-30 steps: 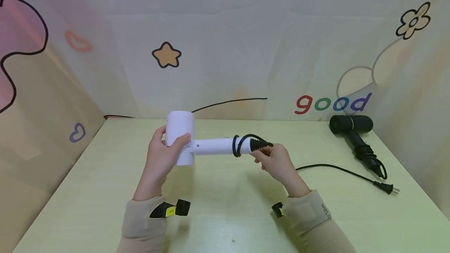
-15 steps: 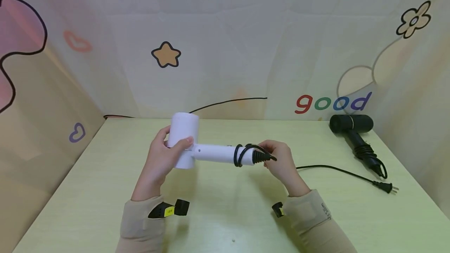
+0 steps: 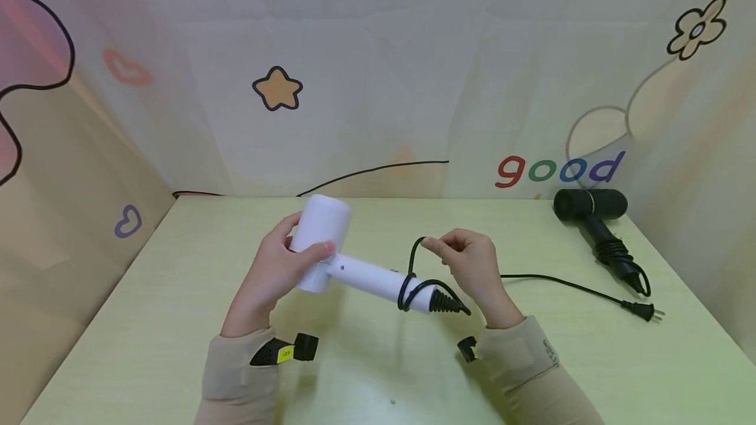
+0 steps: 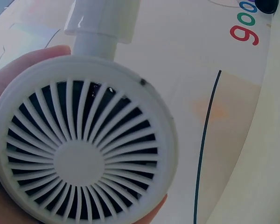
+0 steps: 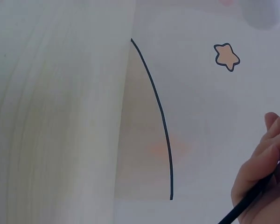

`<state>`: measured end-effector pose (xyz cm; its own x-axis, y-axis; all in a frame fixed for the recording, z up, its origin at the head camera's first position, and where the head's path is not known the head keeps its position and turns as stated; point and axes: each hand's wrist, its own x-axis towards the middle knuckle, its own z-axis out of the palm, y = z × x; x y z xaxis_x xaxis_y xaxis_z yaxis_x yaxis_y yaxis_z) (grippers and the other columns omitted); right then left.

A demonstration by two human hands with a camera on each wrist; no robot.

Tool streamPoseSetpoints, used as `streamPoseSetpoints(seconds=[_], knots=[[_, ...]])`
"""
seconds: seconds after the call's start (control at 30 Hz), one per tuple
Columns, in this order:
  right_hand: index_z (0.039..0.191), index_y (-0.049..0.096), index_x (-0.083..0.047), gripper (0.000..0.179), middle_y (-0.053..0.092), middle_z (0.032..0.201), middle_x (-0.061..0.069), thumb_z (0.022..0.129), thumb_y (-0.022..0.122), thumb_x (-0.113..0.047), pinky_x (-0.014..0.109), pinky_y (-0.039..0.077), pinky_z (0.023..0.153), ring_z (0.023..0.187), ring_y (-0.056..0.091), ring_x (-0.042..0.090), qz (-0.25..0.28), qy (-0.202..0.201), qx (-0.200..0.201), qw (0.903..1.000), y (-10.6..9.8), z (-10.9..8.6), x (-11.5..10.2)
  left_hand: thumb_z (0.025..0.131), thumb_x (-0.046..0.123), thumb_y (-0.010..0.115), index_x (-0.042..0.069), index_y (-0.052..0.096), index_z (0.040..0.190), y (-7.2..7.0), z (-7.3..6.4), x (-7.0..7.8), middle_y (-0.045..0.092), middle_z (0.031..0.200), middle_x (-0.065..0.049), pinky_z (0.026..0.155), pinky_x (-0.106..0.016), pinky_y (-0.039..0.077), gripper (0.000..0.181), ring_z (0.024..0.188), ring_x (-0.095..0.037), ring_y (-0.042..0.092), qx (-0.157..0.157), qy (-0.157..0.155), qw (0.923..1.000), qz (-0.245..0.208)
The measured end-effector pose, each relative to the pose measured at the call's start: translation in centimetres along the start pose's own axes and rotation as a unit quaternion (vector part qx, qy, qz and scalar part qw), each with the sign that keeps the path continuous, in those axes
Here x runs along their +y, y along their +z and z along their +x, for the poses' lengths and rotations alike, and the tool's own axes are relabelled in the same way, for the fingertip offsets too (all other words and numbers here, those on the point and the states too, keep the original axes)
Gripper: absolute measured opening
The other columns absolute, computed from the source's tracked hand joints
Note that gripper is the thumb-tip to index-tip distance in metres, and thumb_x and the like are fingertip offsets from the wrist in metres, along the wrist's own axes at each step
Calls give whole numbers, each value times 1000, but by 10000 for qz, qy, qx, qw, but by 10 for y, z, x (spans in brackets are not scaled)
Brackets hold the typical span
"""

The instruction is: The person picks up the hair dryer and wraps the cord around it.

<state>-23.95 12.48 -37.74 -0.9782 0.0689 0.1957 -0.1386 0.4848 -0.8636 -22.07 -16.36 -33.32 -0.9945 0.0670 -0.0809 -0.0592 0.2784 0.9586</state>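
Observation:
A white hair dryer (image 3: pixel 321 228) is held above the table by my left hand (image 3: pixel 272 274), which grips it round the barrel, thumb in front. Its handle slants down to the right. In the left wrist view, the slatted round grille (image 4: pixel 79 163) of the barrel faces the camera. A black cord (image 3: pixel 412 256) loops round the handle's lower end. My right hand (image 3: pixel 472 264) pinches a raised length of this cord between thumb and fingers, just above the handle end. The right wrist view shows the cord (image 5: pixel 247 200) running through the curled fingers.
At the back right of the table (image 3: pixel 366 372) lies a black hair dryer (image 3: pixel 593 205), cord wound round its handle. A cord with a two-pin plug (image 3: pixel 640 310) lies in front of it, its other end passing behind my right hand. A printed curtain (image 3: pixel 366 84) hangs behind.
The white hair dryer's handle has tilted from level to sloping down right. My right hand has moved from the handle's tip up to the cord, pulling a length of it upward.

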Motion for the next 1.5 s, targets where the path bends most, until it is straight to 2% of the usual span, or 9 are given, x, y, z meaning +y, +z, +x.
streamPoseSetpoints(seconds=[0.17,0.33,0.53,0.8,0.93,1.27,1.5], knots=[[77,71,-7,29,59,66,2,79,75,-35,25,38,55,62,46,16,17,-163,220,9996,-3,-2,-5,79,34,75,28,41,140,1,1,-1,57,115,-14,70,-36,55,70,97,-29,60,-94,13,9997,210],[77,70,-8,30,63,68,3,76,77,-38,25,38,54,61,44,14,96,-72,228,9997,-7,-5,-12,77,33,77,30,42,138,2,3,-3,59,113,-13,69,-37,55,70,94,-29,61,-162,89,9994,293],[78,70,-7,30,62,66,-1,76,78,-36,24,38,53,58,44,11,108,-141,246,9995,-12,-10,-22,75,34,78,30,41,139,5,3,-5,59,115,-11,68,-36,54,74,95,-29,61,-78,150,9981,593],[78,69,-7,26,61,67,2,78,77,-31,23,40,52,56,45,10,134,-447,279,9985,-18,-23,-39,76,36,76,30,41,141,8,2,-3,59,118,-7,67,-34,53,74,95,-29,60,299,382,9909,1256],[78,69,-7,23,61,66,4,78,77,-29,23,41,52,56,46,10,140,-648,246,9975,-20,-29,-47,77,37,75,29,40,142,9,2,-2,60,119,-9,67,-34,53,74,94,-29,60,455,469,9876,1431],[77,70,-9,17,58,63,2,80,76,-25,22,40,50,55,46,10,-72,-1083,127,9940,-22,-42,-59,77,37,75,31,42,139,12,3,-3,60,115,-8,66,-36,53,70,93,-29,61,855,591,9817,1595],[78,70,-10,11,62,64,4,82,73,-19,22,40,46,52,46,8,-117,-1417,-143,9897,-22,-48,-62,79,35,74,32,35,144,16,4,-4,58,121,-10,70,-42,54,76,97,-31,60,1360,668,9789,1372]])
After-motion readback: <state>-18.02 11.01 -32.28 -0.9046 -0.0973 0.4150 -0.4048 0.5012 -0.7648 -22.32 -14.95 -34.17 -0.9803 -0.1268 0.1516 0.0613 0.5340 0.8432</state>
